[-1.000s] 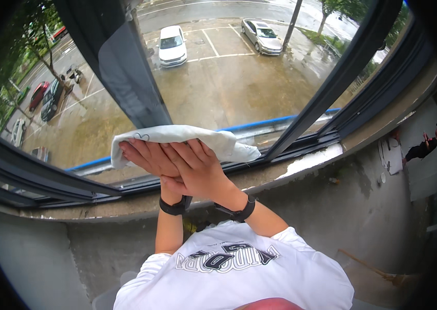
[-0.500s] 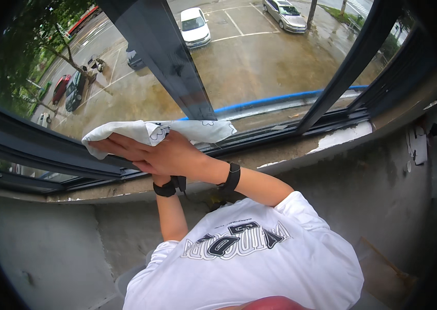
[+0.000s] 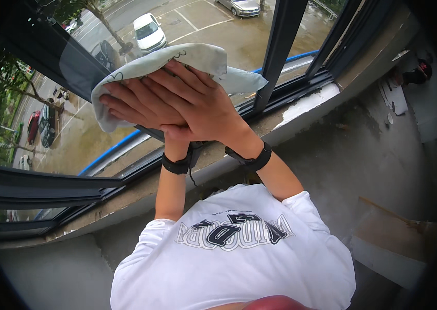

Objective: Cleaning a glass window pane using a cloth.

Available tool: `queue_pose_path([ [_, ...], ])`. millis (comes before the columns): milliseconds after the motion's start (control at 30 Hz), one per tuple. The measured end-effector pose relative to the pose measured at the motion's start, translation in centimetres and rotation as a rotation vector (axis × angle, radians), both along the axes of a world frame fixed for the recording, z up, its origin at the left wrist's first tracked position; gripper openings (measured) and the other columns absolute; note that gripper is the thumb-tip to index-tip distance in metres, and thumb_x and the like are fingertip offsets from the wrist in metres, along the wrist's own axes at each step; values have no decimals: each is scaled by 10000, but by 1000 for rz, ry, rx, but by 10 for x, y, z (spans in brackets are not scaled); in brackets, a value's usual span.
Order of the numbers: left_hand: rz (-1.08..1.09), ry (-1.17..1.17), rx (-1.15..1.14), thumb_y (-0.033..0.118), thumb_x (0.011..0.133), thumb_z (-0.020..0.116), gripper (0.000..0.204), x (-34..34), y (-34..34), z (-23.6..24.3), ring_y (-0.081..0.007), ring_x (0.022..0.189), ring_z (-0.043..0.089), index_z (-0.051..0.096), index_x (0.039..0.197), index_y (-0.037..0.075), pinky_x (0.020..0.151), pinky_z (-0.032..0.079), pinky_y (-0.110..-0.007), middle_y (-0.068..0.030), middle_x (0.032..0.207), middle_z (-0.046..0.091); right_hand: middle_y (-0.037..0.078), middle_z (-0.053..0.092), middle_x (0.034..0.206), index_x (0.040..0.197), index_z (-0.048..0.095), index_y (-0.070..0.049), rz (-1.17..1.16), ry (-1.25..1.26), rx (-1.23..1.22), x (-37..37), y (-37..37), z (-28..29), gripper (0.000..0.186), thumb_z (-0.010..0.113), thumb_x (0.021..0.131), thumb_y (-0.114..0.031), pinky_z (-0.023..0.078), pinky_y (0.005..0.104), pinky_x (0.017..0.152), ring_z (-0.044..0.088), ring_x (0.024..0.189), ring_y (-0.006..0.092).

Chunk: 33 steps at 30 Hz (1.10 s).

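A pale cloth point(image 3: 209, 56) with thin dark line drawings lies spread against the window pane point(image 3: 102, 137), and its right end hangs past my fingers. My left hand point(image 3: 134, 103) presses flat on the cloth, fingers stretched toward the left. Partly over it lies my right hand point(image 3: 207, 106), also flat, its fingers straight and pointing up and left. Both palms are turned to the glass and hidden. Each wrist wears a black band.
Dark window bars point(image 3: 284, 39) stand beside the cloth, above a rough sill point(image 3: 259, 123) with a chipped white patch point(image 3: 309, 106). Outside, a white car point(image 3: 149, 33) is parked on wet ground. A board-like box point(image 3: 391, 240) lies at lower right.
Both hands and the cloth have moved up the window, away from the sill. More of my left hand now shows beneath the right. The view has shifted and turned.
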<state>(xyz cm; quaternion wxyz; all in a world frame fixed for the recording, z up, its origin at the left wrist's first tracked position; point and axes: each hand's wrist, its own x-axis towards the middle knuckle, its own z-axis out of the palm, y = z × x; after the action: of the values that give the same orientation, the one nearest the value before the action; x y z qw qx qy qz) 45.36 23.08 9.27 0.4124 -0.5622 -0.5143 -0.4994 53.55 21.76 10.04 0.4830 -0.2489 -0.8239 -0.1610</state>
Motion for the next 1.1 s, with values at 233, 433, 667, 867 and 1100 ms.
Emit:
queue_pose_path([
  [233,-180,150,-99,281,936,519,460,76,18,11,-342,1378,361,504,1377,151,1063,307,-496,-75,1492,412,264,267,1503,1391,384,73,-117,176,-137,86,14,-15,778,534,863,-479,206,572,1123,247,1375,495],
  [433,-226,244,-181,273,902,524,415,67,12,10,-232,1350,420,593,1307,215,1050,332,-393,33,1444,482,313,31,1548,1464,125,112,-117,304,-268,68,10,-30,859,260,966,-575,39,555,1150,6,1434,484],
  [667,-16,208,-127,277,915,521,409,-18,-12,-23,-243,1408,328,576,1317,229,1137,200,-376,55,1463,455,322,37,1543,1467,119,113,-45,225,-298,-13,-8,-61,896,302,946,-593,-13,600,1124,11,1418,518],
  [867,36,13,-61,363,936,539,441,-127,-42,-72,-454,1388,273,557,1303,119,1118,191,-543,-179,1493,369,153,324,1512,1376,468,-3,47,134,-220,-106,-41,-75,692,545,872,-470,171,487,1151,178,1443,357],
  [1100,120,81,-151,361,939,529,472,-155,-67,-87,-470,1386,260,505,1336,107,1105,191,-567,-190,1503,336,-71,326,1525,1488,328,-291,382,-178,-459,-157,-59,-45,715,596,825,-304,542,410,812,488,1266,214],
])
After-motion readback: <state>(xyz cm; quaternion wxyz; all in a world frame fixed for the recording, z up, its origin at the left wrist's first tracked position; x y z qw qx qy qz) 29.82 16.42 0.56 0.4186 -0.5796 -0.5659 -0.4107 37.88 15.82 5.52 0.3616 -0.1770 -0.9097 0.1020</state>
